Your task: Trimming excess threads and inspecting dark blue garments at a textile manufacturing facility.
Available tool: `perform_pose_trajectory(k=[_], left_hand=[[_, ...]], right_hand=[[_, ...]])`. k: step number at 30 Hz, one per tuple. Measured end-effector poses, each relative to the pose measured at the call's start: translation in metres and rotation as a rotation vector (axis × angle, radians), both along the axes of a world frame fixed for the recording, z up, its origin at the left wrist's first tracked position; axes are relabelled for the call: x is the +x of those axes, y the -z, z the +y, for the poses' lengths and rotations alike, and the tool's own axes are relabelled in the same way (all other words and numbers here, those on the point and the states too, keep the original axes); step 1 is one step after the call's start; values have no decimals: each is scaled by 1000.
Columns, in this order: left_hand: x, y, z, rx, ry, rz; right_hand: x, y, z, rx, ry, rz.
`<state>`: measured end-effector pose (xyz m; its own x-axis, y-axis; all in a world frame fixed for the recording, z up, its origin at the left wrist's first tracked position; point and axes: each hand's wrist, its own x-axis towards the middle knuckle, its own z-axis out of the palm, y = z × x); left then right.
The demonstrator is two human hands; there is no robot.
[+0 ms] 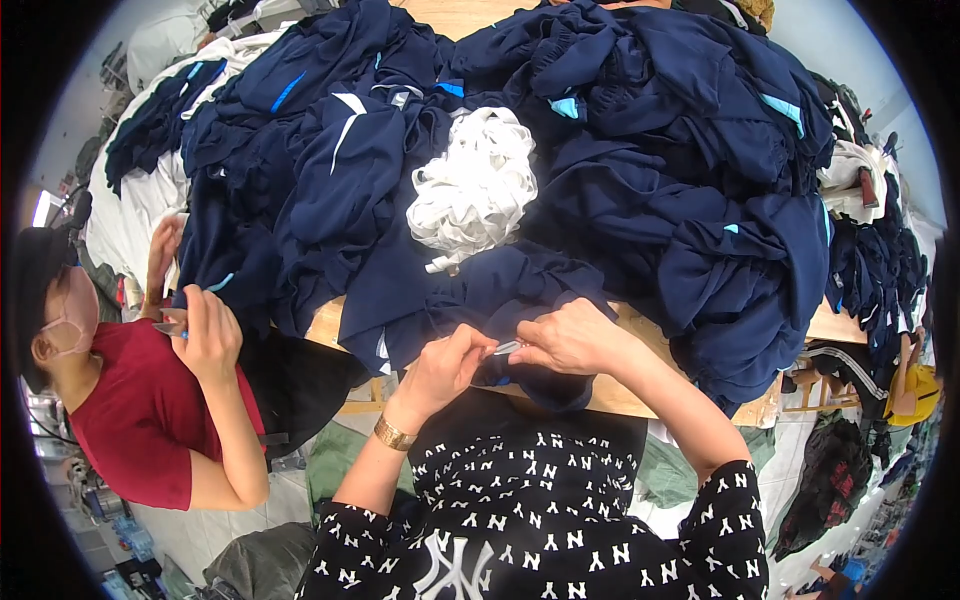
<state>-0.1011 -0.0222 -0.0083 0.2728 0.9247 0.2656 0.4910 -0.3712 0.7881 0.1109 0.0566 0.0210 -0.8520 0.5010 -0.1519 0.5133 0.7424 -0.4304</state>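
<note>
My left hand (440, 372) and my right hand (568, 338) are close together at the table's near edge, both closed in a pinch. A short piece of white strip (508, 348) shows between their fingertips; its ends are hidden in the fingers. Dark navy fabric (470, 295) lies just beyond and beneath the hands. Farther back, a tangled heap of white flat tape (475, 185) rests on the navy cloth, with one loose end pointing toward me.
Big piles of navy garments (690, 150) with light-blue and white trims cover most of the wooden table (635, 325). To the left, a person in a red top (150, 410) has both hands raised, one holding a small tool. Another person in yellow (912, 388) is at far right.
</note>
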Motion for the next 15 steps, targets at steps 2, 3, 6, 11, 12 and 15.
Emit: perform_pose_trajectory(k=[2, 3, 6, 11, 12, 15], left_hand=[[-1, 0, 0, 4, 7, 7], [-1, 0, 0, 18, 14, 29], [0, 1, -2, 26, 8, 28], [1, 5, -3, -37, -72, -42], [1, 4, -5, -98, -143, -128], [-4, 8, -11, -150, -322, -357]], right_hand=[[-1, -1, 0, 3, -9, -3], [-2, -2, 0, 5, -18, -6], [-1, 1, 0, 76, -51, 41], [10, 3, 0, -27, 80, 151], [14, 3, 1, -122, 156, 209], [29, 16, 1, -262, 434, 466]])
